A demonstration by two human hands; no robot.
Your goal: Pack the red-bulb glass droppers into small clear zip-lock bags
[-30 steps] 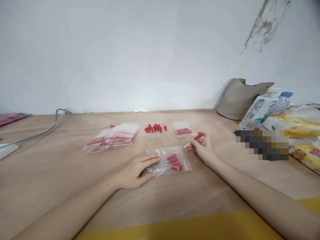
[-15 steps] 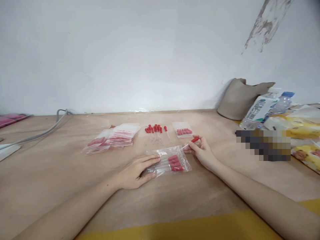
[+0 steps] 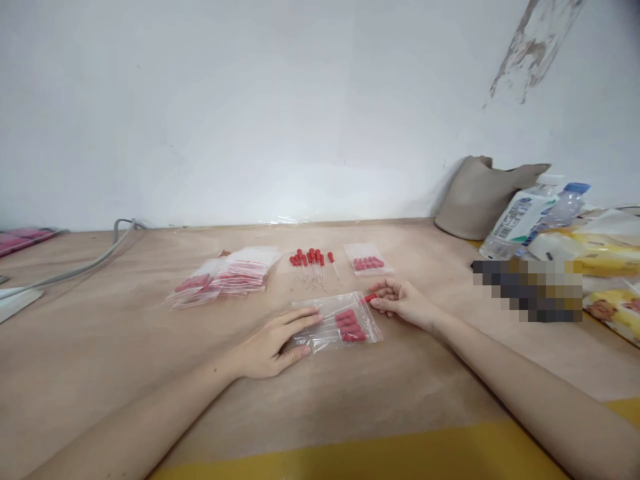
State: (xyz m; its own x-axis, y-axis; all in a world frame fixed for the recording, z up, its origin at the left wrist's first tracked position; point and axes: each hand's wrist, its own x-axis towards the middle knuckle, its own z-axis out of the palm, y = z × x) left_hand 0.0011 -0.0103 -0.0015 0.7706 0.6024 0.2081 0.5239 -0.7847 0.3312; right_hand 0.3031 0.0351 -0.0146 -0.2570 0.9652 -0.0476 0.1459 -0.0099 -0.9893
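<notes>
A clear zip bag [image 3: 327, 337] lies flat in front of me with several red-bulbed droppers [image 3: 350, 325] inside, their bulbs toward its right end. My left hand [image 3: 280, 339] rests with fingers stretched out on the bag's left end. Between thumb and fingers, my right hand [image 3: 400, 303] pinches another dropper [image 3: 369, 298] by its red bulb at the bag's right edge. Its glass tube reaches into the bag. Behind the bag lies a bunch of loose droppers [image 3: 311, 259], with a single dropper [image 3: 331, 258] just right of them.
A filled bag of droppers [image 3: 369, 261] lies beyond my right hand. Several zip bags [image 3: 243, 273] are stacked at left, near a grey cable [image 3: 95, 257]. At right stand a grey-brown container [image 3: 480, 200], plastic bottles [image 3: 523, 217] and yellow packets [image 3: 590, 250]. A white wall backs the table.
My right hand has moved the dropper left and down, and its glass tube has slid into the bag up to near the bulb. My left hand stays put.
</notes>
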